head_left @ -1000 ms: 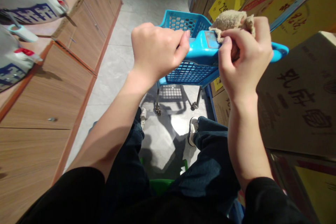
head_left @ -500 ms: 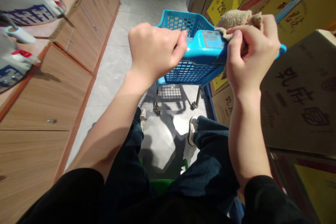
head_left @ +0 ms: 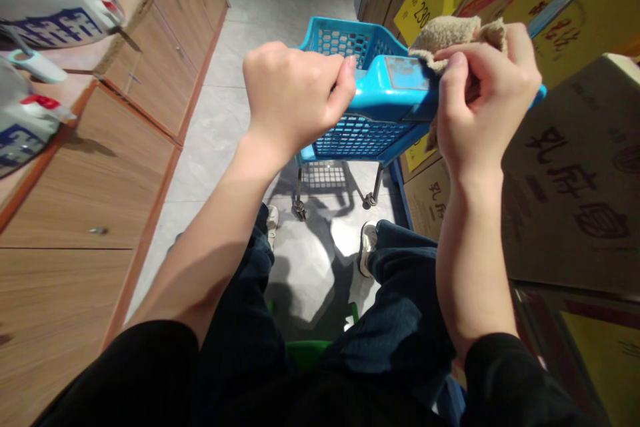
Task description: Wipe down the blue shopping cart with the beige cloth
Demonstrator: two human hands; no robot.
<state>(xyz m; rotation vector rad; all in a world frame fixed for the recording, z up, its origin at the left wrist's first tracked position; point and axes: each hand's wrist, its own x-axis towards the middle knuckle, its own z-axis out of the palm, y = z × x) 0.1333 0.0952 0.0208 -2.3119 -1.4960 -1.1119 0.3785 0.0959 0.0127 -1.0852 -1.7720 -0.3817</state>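
Note:
A blue plastic shopping cart stands in front of my knees, its handle crossing the middle of the view. My left hand is closed around the left part of that handle. With my right hand I grip a tan, fuzzy cloth, which is wrapped over the handle's right part. Some of the cloth hangs below the handle. The handle's centre bears a worn, greyish label. My fingers hide most of the handle at both ends.
Wooden cabinets line the left, with large white-and-blue jars with red-handled taps on top. Cardboard boxes and yellow price signs crowd the right. Grey floor tiles run ahead; something green is beneath me.
My right hand has slid slightly to the right along the handle with the cloth. The left hand and the cart have stayed practically in place.

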